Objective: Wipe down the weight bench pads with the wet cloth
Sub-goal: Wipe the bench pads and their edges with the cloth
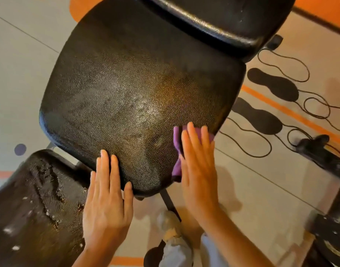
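**Purple cloth pressed flat at the seat pad's near right corner**

Where the seat pad [138,97] curves down toward the person, a purple cloth [177,149] lies on its near right corner, pressed under the right hand [198,168], whose fingers lie straight and flat. To its left, the left hand [107,197] rests flat and wide on the pad's near edge, holding nothing. A second pad [219,18] sits beyond; a worn, cracked pad [36,205] lies lower left. Black cords [292,105] loop across the floor [252,170] to the right.

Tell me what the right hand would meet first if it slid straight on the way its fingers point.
Probably nothing for a while: the right hand, flat on the purple cloth, points up the seat pad. The next pad looks first in line, though depth is unclear.
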